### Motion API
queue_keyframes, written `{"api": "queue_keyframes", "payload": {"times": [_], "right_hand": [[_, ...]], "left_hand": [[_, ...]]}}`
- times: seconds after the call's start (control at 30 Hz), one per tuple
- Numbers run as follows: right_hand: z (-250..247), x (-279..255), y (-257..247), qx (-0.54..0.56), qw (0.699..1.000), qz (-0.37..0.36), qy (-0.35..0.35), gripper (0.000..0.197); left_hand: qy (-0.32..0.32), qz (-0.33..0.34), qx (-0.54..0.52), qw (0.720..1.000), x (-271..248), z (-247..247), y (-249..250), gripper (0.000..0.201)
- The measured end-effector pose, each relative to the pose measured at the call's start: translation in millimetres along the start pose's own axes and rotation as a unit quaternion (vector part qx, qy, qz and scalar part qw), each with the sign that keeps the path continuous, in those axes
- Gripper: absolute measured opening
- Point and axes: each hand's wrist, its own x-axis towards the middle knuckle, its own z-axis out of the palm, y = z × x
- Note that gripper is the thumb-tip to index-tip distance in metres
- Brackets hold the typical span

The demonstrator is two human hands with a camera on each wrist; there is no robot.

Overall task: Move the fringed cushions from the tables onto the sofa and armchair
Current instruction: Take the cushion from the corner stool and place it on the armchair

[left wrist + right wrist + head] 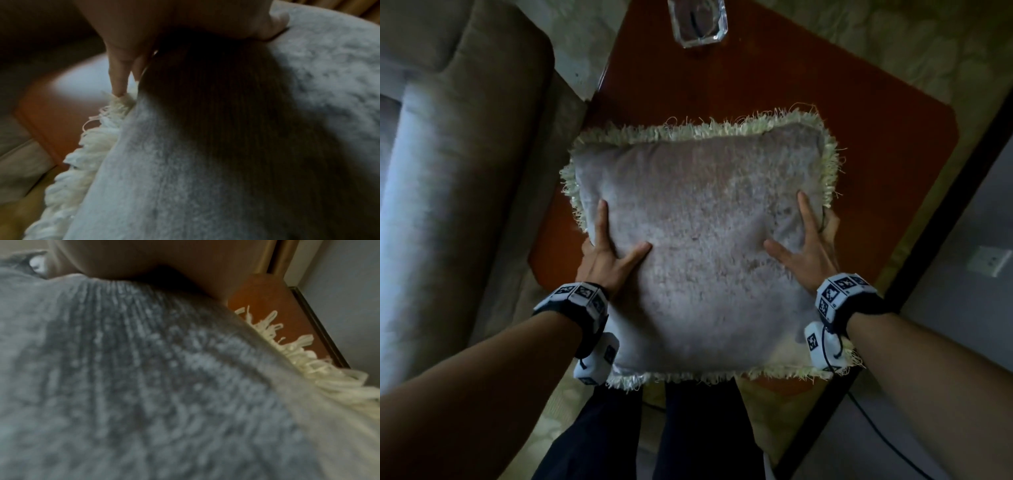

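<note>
A grey plush cushion (698,240) with a cream fringe (688,132) lies tilted over the reddish wooden table (722,85), its near edge out past the table toward my legs. My left hand (613,246) holds its left side, thumb and forefinger spread on top and the other fingers (119,73) down past the fringe (98,141). My right hand (798,240) holds the right side the same way, its other fingers wrapped round the edge. In the right wrist view the cushion (144,369) fills the frame under my palm (144,256).
A beige upholstered seat (448,171) stands just left of the table. A clear glass ashtray (697,20) sits at the table's far edge. To the right are a dark-trimmed wall with a socket (989,260) and a black cable (876,425) on the floor.
</note>
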Motion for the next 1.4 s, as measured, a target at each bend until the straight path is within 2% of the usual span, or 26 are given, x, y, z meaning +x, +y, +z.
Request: {"api": "queue_keyframes", "payload": {"times": [0.13,0.27,0.43,0.67,0.83,0.93,1.03,1.13,1.23,1.4], "right_hand": [[-0.9,-9.9,-15.0,-0.028,1.000,-0.001,0.015,0.105],[4.2,-28.6,-47.4,-0.046,0.997,-0.051,0.033,0.104],[15.7,-68.9,-118.0,-0.063,0.988,-0.125,0.058,0.098],[55.8,-160.6,-265.7,-0.098,0.961,-0.241,0.093,0.096],[118.5,-254.3,-371.1,-0.083,0.934,-0.338,0.086,0.094],[170.7,-305.6,-434.3,-0.085,0.914,-0.392,0.061,0.094],[231.5,-351.9,-494.4,-0.073,0.889,-0.452,0.034,0.094],[289.0,-397.4,-543.1,-0.063,0.854,-0.517,0.011,0.094],[334.2,-432.9,-580.1,-0.071,0.828,-0.556,-0.015,0.092],[389.4,-458.1,-632.0,-0.092,0.805,-0.585,-0.046,0.092]], "left_hand": [[-0.015,0.027,-0.029,0.999,-9.1,-7.9,-19.1,0.116],[-0.011,0.044,-0.044,0.998,-30.2,-26.2,-34.1,0.116],[0.065,0.056,-0.097,0.992,-64.5,-75.4,-72.2,0.118],[0.183,0.114,-0.182,0.959,-141.4,-201.6,-166.6,0.123],[0.262,0.108,-0.212,0.935,-220.2,-299.4,-270.5,0.120],[0.326,0.104,-0.234,0.910,-268.9,-353.5,-342.1,0.119],[0.379,0.065,-0.258,0.886,-315.8,-398.0,-413.1,0.116],[0.421,0.051,-0.288,0.859,-362.5,-426.5,-475.0,0.119],[0.453,0.074,-0.337,0.822,-394.6,-443.3,-522.6,0.117],[0.488,0.066,-0.361,0.792,-416.8,-469.7,-565.3,0.111]]}}
